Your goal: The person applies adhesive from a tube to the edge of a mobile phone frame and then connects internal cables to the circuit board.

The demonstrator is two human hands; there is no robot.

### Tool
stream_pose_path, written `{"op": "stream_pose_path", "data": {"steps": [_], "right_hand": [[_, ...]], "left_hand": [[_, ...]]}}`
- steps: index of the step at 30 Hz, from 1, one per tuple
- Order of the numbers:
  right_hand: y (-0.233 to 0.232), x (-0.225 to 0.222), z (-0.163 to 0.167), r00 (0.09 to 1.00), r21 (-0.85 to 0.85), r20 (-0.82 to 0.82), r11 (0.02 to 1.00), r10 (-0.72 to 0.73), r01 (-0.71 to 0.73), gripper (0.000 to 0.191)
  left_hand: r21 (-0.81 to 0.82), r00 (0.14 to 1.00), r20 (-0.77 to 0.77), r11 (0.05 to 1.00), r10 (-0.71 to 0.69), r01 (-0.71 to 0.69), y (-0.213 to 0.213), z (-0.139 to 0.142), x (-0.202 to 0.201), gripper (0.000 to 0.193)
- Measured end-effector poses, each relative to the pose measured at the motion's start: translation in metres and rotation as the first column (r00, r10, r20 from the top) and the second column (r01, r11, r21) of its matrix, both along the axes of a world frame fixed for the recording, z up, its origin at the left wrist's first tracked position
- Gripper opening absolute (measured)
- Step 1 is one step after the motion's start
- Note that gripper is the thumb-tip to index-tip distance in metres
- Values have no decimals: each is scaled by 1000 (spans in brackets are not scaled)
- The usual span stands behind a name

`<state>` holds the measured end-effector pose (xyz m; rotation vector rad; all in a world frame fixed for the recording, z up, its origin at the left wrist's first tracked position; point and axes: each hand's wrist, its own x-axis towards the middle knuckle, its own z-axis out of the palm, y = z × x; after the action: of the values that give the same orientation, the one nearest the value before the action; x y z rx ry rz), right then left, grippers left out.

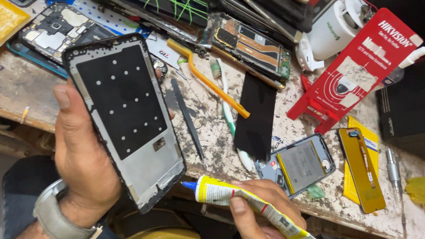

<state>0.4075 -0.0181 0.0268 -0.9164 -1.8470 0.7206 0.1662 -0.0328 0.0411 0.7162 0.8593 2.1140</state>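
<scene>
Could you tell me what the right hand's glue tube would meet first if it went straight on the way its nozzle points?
Probably the phone frame in the left hand: the yellow tube's blue nozzle aims at its lower corner, though depth is unclear.

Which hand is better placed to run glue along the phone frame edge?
Probably the right hand: it already grips the yellow glue tube, nozzle pointing toward the phone frame. The left hand is occupied holding that frame.

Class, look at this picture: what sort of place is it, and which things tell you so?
Most likely a phone repair bench. The left hand holds a bare phone frame, the right hand a glue tube, and opened phones lie stacked behind.
</scene>
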Motion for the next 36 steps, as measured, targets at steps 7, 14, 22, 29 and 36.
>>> {"op": "stream_pose_path", "data": {"steps": [7, 14, 22, 29, 36], "right_hand": [[-9, -6, 1, 999, -17, 17, 999, 32, -31, 17], [-18, -8, 1, 997, -25, 23, 997, 79, -78, 19], [-19, -10, 5, 990, -11, 49, 992, 129, -129, 18], [-19, -9, 3, 994, -31, 39, 994, 105, -104, 19], [-19, -1, -8, 981, -83, -77, 979, 179, -186, 16]], "left_hand": [[24, 996, -87, 1000, 10, -8, -2, -7, -3, 68], [34, 998, -63, 999, -8, 10, -2, -10, -5, 64], [24, 999, -31, 1000, 10, -9, -2, -9, -4, 62], [33, 998, -56, 999, 21, -19, -2, -13, -4, 61], [64, 997, -75, 998, 12, -7, -3, -15, -3, 63]]}}
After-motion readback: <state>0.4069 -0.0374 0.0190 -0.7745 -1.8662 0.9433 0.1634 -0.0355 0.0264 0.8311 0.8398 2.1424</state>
